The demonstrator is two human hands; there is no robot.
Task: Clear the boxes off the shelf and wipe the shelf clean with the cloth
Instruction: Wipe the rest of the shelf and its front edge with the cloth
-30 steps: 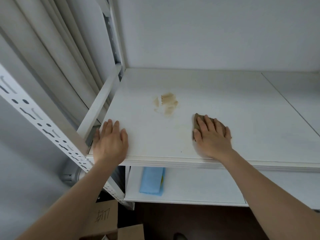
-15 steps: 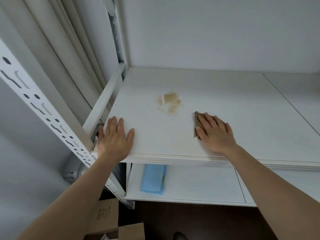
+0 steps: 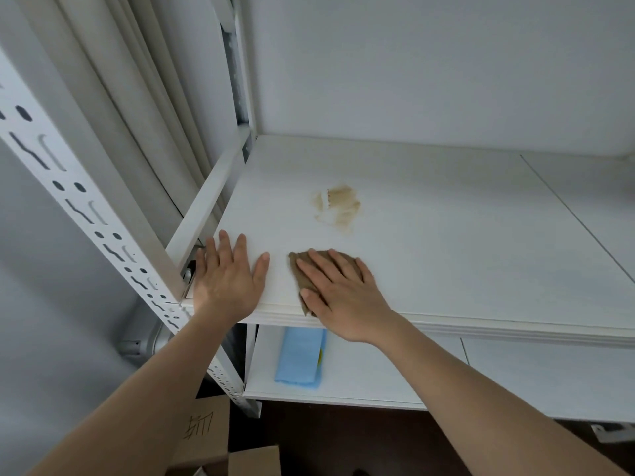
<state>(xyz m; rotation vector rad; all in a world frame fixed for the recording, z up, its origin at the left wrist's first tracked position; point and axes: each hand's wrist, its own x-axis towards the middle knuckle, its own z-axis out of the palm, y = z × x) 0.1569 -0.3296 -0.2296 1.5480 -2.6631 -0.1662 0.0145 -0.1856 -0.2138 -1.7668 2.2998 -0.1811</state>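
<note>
White shelf (image 3: 446,255) bare of boxes; brown stain (image 3: 338,209) mid-left. Lower shelf (image 3: 378,379) carries a blue pack (image 3: 299,359). Cardboard boxes (image 3: 206,434) on the floor below. Left hand (image 3: 228,281) flat, fingers spread, at the front-left corner, holding nothing. Right hand (image 3: 340,293) flat, pressing the brown cloth (image 3: 304,273) onto the shelf's front edge, near the stain but apart.

Matt white shelf (image 3: 429,242); brown fabric cloth (image 3: 302,273).

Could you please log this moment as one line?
shelf boxes cleared | right hand flat on cloth | left hand bracing edge | stain unwiped
</note>
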